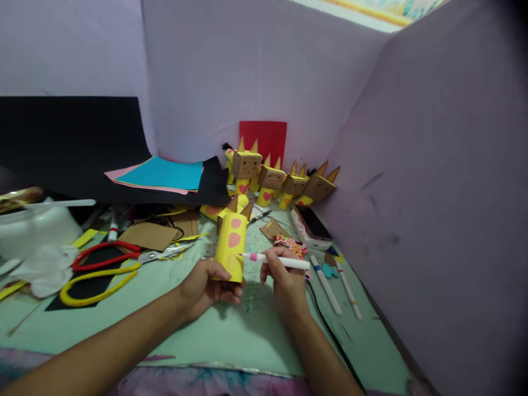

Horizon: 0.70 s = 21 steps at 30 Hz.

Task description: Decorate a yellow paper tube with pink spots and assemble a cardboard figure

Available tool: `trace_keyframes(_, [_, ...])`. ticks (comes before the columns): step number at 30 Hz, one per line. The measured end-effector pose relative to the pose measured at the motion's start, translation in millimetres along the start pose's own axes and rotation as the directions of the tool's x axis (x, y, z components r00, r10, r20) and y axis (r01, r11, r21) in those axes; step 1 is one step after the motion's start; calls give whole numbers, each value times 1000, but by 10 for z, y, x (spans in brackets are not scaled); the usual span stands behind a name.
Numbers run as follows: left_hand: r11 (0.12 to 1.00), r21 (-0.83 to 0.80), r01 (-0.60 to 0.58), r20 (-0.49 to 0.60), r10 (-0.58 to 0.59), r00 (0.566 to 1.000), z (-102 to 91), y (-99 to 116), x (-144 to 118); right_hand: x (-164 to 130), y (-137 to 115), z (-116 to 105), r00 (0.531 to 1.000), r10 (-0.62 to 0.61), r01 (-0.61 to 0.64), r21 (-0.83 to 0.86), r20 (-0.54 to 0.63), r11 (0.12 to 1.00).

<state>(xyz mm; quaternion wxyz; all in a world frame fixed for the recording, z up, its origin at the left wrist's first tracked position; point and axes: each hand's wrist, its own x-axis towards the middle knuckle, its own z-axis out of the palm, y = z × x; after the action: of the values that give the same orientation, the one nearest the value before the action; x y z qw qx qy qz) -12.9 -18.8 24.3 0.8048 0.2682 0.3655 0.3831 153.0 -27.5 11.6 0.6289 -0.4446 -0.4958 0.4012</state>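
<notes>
My left hand [206, 289] grips the lower end of a yellow paper tube figure [231, 245] with pink spots and brown cardboard ears, lying tilted over the green mat. My right hand [284, 275] holds a white marker with a pink band [274, 260]. Its tip points left and touches the tube's side near the bottom.
Several finished yellow-and-cardboard figures [268, 179] stand at the back corner against the lilac walls. A phone [311, 225] and two markers [334, 283] lie to the right. Red and yellow scissors [107, 264], cardboard scraps [150, 235] and coloured paper sheets [163, 175] lie to the left.
</notes>
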Motion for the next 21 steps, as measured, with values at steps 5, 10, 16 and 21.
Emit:
trace_keyframes(5, [999, 23, -40, 0, 40, 999, -41, -3, 16, -19, -78, 62, 999, -29, 28, 19, 25, 999])
trace_keyframes(10, [998, 33, -44, -6, 44, 999, -44, 9, 17, -49, -86, 70, 998, -40, 32, 147, 52, 989])
trace_keyframes(16, [998, 38, -47, -28, 48, 998, 1, 40, -14, -57, -58, 70, 998, 5, -16, 192, 59, 981])
trace_keyframes(21, [999, 29, -35, -22, 35, 999, -17, 24, -15, -55, -39, 63, 998, 19, -29, 152, 62, 988])
